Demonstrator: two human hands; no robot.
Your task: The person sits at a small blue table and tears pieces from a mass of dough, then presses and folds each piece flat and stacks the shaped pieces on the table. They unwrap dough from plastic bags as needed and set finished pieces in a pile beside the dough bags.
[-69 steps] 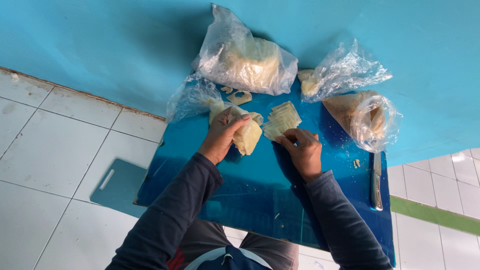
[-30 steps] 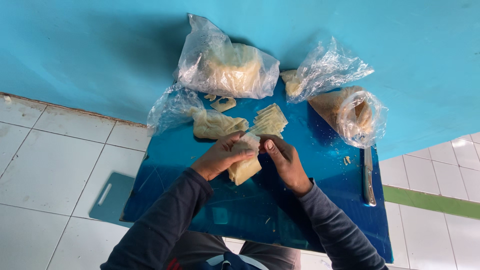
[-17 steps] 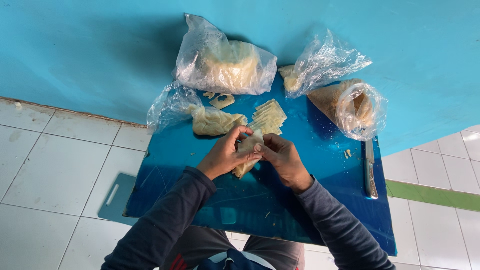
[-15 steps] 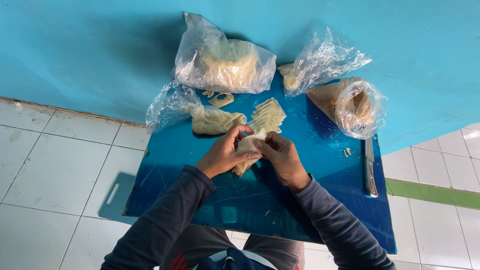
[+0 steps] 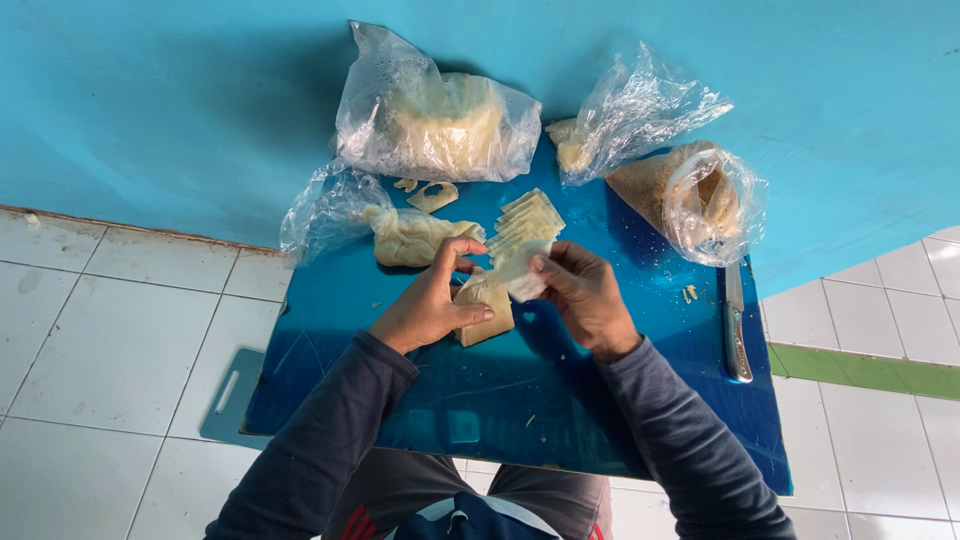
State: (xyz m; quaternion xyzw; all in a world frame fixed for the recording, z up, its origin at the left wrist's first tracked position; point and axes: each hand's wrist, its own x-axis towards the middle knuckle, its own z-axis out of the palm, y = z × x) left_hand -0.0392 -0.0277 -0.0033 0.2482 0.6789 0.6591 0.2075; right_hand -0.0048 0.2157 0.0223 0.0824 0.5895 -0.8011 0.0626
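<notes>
Centrally, pale wrapper stack (image 5: 487, 305) between both hands, left hand (image 5: 428, 306), right hand (image 5: 585, 297)

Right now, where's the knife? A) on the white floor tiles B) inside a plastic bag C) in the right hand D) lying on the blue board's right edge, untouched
D: the knife lies alone along the right side of the blue board, clear of the right hand.

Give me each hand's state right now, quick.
Left hand: closed on the stack of pale wrappers.
Right hand: pinching one thin wrapper sheet peeled off that stack.
</notes>
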